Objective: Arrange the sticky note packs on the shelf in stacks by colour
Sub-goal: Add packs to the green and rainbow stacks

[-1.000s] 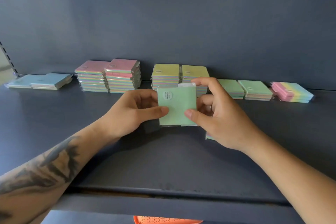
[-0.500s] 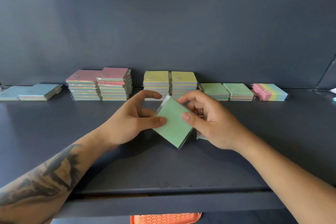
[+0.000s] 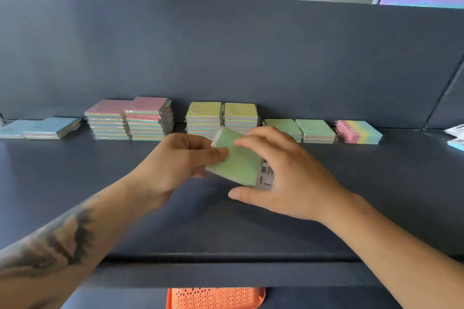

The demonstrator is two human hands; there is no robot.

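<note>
On the dark shelf point(image 3: 100, 195), both hands hold one green sticky note pack point(image 3: 236, 160), tilted above the shelf's middle. My left hand point(image 3: 178, 163) grips its left edge, thumb on top. My right hand point(image 3: 291, 178) wraps its right side, index finger across the top and thumb spread below, apart from the pack. A grey barcode label point(image 3: 266, 175) shows under the right fingers. Along the back wall stand blue packs point(image 3: 37, 128), two pink stacks point(image 3: 125, 118), two yellow stacks point(image 3: 221, 115) and two low green stacks point(image 3: 301, 128).
A pack fanned in pink, yellow and blue point(image 3: 359, 132) lies at the right end of the row. Printed papers point(image 3: 455, 130) sit at the far right edge. An orange perforated basket point(image 3: 216, 297) shows below the shelf's front lip.
The green pack went from upright to tilted and turned flatter. My right hand slid over its right side and spread its thumb. The view also lifted upward.
</note>
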